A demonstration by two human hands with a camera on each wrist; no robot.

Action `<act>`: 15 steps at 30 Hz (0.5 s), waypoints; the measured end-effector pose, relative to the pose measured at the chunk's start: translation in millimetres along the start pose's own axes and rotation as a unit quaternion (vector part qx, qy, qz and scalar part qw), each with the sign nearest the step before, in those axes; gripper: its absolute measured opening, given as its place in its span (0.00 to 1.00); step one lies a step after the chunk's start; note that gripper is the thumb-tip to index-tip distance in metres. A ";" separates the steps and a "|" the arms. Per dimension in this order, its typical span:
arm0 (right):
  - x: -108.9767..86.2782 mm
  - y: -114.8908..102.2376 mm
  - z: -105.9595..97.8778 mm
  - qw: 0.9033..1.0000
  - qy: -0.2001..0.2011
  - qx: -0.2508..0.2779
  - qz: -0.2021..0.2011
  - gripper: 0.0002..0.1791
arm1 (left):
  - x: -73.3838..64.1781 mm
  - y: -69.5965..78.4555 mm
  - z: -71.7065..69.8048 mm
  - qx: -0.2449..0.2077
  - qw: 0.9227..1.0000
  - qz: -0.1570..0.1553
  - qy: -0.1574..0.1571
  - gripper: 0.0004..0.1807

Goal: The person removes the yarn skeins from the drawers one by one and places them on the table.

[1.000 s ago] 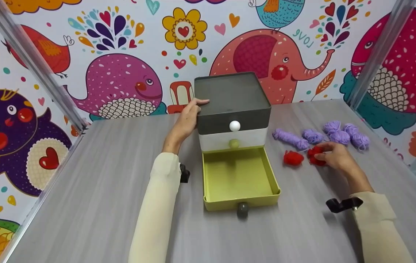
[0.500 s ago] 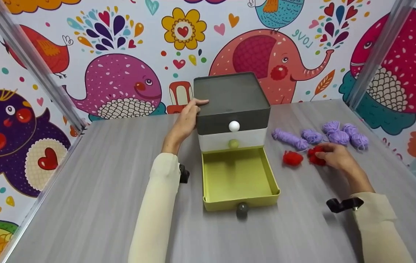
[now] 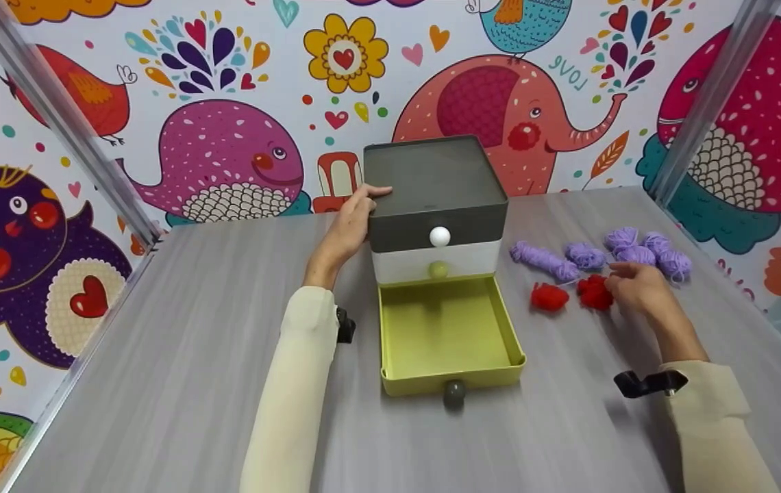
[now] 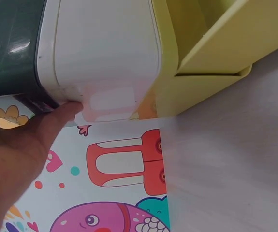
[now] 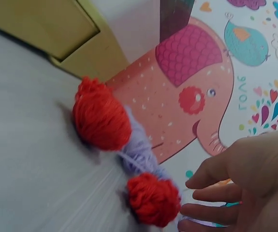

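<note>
My left hand grips the left side of a small three-tier drawer box, one finger over its dark top. In the left wrist view, the thumb touches the white middle tier. The lowest, yellow-green drawer is pulled out, with nothing inside. Right of it lie two red yarn balls, the nearer to the box and the other beside my right hand. In the right wrist view, the right fingers are spread loosely at the farther red yarn ball's edge, holding nothing.
Behind the red balls lies a lilac yarn skein, with several lilac yarn bundles farther right. A dark round knob sticks out from the pulled-out drawer. A patterned wall stands behind the grey table.
My right hand has let go of the farther red yarn ball and shifted slightly right. The red balls, the drawer box and my left hand stay in place.
</note>
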State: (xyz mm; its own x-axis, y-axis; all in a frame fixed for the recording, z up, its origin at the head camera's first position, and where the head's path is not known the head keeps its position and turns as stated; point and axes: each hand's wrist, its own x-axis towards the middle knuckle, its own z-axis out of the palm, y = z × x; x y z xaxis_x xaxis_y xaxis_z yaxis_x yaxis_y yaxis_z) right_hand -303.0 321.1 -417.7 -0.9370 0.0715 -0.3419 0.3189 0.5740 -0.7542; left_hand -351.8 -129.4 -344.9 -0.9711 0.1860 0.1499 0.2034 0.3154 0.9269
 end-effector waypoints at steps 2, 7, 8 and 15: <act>-3.4 -5.5 0.0 1.000 0.003 0.003 0.001 0.33 | 0.5 -0.3 -0.2 0.000 1.000 0.003 -0.002 0.23; -10.6 -18.3 1.6 1.000 0.009 -0.012 -0.021 0.31 | 1.2 -0.1 -0.6 -0.002 1.000 0.007 -0.002 0.23; -12.0 -20.6 2.2 0.999 0.009 -0.017 -0.028 0.31 | 1.2 -0.1 -0.6 -0.001 1.000 0.006 -0.002 0.23; -23.5 -36.8 8.7 0.997 -0.002 -0.044 -0.065 0.32 | 0.3 0.6 -0.7 -0.002 1.000 -0.007 -0.004 0.23</act>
State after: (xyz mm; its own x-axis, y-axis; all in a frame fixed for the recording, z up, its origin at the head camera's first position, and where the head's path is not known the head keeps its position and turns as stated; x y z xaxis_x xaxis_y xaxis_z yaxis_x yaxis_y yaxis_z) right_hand -291.5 291.3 -386.9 -0.9691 -0.0110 -0.2465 0.1809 0.6475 -0.7403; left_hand -352.0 -129.8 -344.1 -0.9728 0.1895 0.1336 0.1889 0.3135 0.9306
